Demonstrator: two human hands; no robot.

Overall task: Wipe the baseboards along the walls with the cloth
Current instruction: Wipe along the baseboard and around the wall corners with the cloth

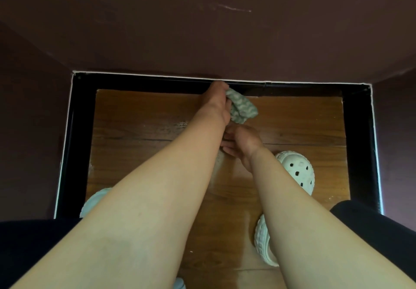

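A black baseboard (157, 83) with a thin white top edge runs along the foot of the dark maroon wall ahead, and continues down the left and right walls. My left hand (216, 99) reaches to the far baseboard and grips a green-and-white patterned cloth (242, 107), which trails down to the right of the hand over the wooden floor. The fingertips sit against the baseboard's top edge. My right hand (240, 145) hangs lower, beside my left forearm, fingers loosely spread and holding nothing.
The wooden floor (139, 131) is a narrow recess walled on three sides. White perforated clogs (297, 171) lie on the floor at right, another (265, 241) below it, and one (94, 201) at left. Dark clothing (371, 232) fills the lower corners.
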